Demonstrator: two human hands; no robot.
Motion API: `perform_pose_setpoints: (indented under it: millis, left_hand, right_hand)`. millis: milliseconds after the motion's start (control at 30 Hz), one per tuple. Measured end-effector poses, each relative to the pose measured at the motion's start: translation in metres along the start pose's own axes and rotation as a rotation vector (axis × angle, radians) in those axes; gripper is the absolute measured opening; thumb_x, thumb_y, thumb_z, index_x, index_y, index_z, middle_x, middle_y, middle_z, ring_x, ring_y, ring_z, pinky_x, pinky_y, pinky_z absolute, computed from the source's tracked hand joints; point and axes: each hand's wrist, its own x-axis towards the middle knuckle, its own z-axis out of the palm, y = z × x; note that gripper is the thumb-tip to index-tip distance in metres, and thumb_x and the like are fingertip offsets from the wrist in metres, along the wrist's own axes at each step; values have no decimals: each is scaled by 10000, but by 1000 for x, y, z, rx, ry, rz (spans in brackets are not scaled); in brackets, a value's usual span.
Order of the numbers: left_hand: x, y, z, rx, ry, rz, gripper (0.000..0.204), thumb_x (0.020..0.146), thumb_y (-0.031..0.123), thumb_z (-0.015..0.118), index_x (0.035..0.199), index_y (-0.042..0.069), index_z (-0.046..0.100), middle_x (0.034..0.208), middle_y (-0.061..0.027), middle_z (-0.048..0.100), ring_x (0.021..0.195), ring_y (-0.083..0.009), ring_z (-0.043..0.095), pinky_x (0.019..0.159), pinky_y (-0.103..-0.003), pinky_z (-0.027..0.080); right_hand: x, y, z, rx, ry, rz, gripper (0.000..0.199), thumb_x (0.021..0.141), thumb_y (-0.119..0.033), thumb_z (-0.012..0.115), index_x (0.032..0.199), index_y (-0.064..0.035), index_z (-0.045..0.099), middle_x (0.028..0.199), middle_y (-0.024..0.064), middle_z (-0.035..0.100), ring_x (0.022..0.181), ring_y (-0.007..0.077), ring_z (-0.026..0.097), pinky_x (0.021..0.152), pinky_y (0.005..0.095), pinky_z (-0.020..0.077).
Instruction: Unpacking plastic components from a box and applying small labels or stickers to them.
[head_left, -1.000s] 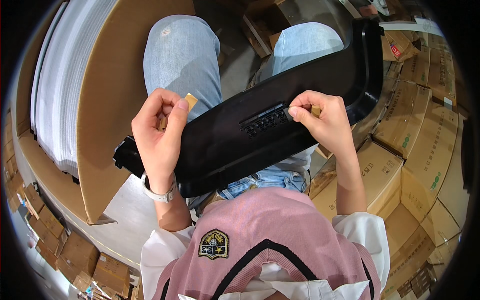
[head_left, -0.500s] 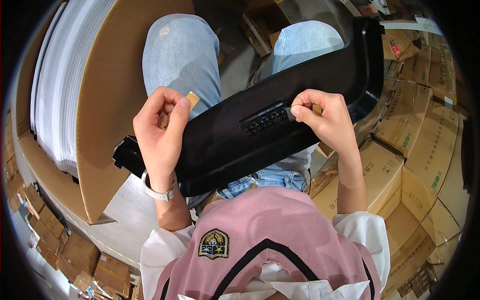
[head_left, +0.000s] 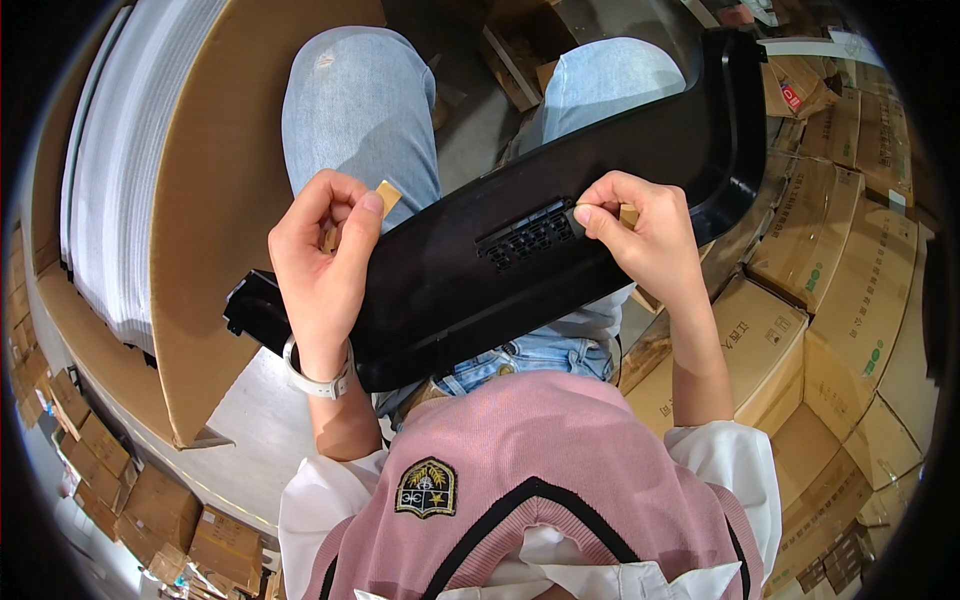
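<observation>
A long black plastic panel [head_left: 430, 275] with raised, curved ends lies tilted across my lap. Near its middle is a slotted vent grille [head_left: 525, 238]. My left hand [head_left: 325, 260], wearing a pale wristband, pinches a small tan paper strip [head_left: 388, 197] between thumb and finger above the panel's left part. At the right end of the grille, my right hand [head_left: 640, 225] has thumb and forefinger closed on a small dark grey piece [head_left: 577, 222] against the panel. A bit of tan shows behind those fingers; what it belongs to is hidden.
On the left stands a large open carton [head_left: 215, 190] packed with upright white foam sheets [head_left: 140, 180]. Stacked cardboard boxes [head_left: 830, 250] crowd the right side. More boxes [head_left: 165, 510] lie at the lower left. An open box [head_left: 520, 50] stands beyond my knees.
My right fingers have shifted slightly up and left along the end of the grille, covering more of the dark piece. The left hand stays nearly still with its tan strip.
</observation>
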Motion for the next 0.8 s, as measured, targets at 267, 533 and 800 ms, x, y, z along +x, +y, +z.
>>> perform_pose_setpoints:
  millis: [267, 533, 800]
  left_hand:
    - [0, -1, 0, 2, -15, -4, 96, 836, 0, 597, 757, -1, 543, 624, 63, 430, 575, -4, 345, 525, -165, 266]
    - [0, -3, -2, -1, -4, -17, 98, 836, 3, 595, 756, -3, 540, 629, 62, 427, 582, -6, 346, 528, -170, 269]
    - [2, -5, -1, 14, -6, -11, 100, 834, 9, 600, 755, -6, 542, 621, 62, 430, 576, -7, 347, 523, -171, 269]
  right_hand:
    - [-1, -1, 1, -64, 35, -28, 74, 792, -36, 647, 757, 22, 618, 618, 39, 596, 571, 66, 546, 537, 211, 417]
    - [-2, 5, -8, 142, -101, 20, 127, 827, -92, 624, 764, 10, 585, 611, -9, 522, 546, 34, 450, 499, 197, 358]
    - [-1, 7, -1, 125, -60, 12, 98, 820, -69, 624, 769, 14, 608, 592, 8, 544, 523, 37, 435, 490, 209, 360]
